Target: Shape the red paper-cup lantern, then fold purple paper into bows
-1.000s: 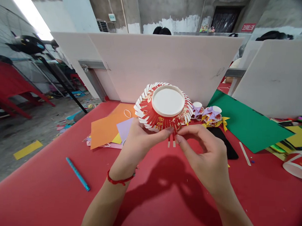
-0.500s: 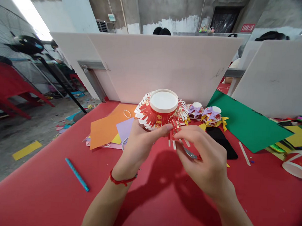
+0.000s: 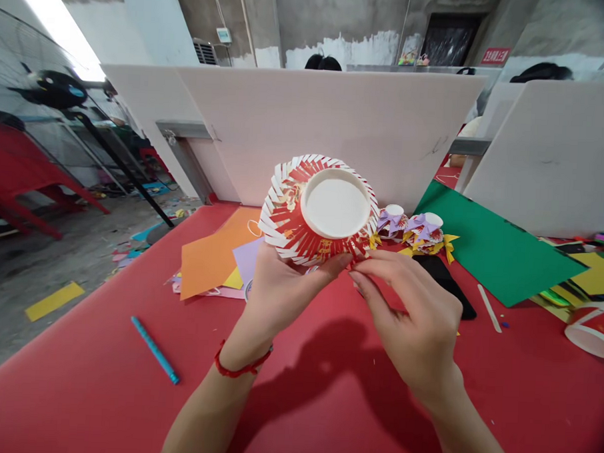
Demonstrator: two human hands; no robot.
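The person holds a red paper cup (image 3: 319,210) above the red desk (image 3: 101,351), turned so that its white round bottom faces the camera. The cup's wall is cut into thin strips that fan outward around the bottom, red on one face and white on the other. The left hand (image 3: 282,289) takes the cup from below on its near left side, its grip clamped on the fringe with the thumb pressed against the strips at the lower edge. The right hand (image 3: 413,311) meets the cup at its lower right edge; forefinger and thumb are pinched together on the strips there, just beside the left thumb. A red cord bracelet (image 3: 240,366) circles the left wrist.

Behind the cup on the desk lie an orange sheet (image 3: 211,252) and a pale purple sheet (image 3: 249,256), overlapping. To the right stand two small finished pieces with purple bows (image 3: 409,228), and next to them a large green sheet (image 3: 491,251) and a black phone (image 3: 447,276). A blue pen (image 3: 155,349) lies near the left, well apart from the hands. White partition boards (image 3: 331,131) close the back of the desk.
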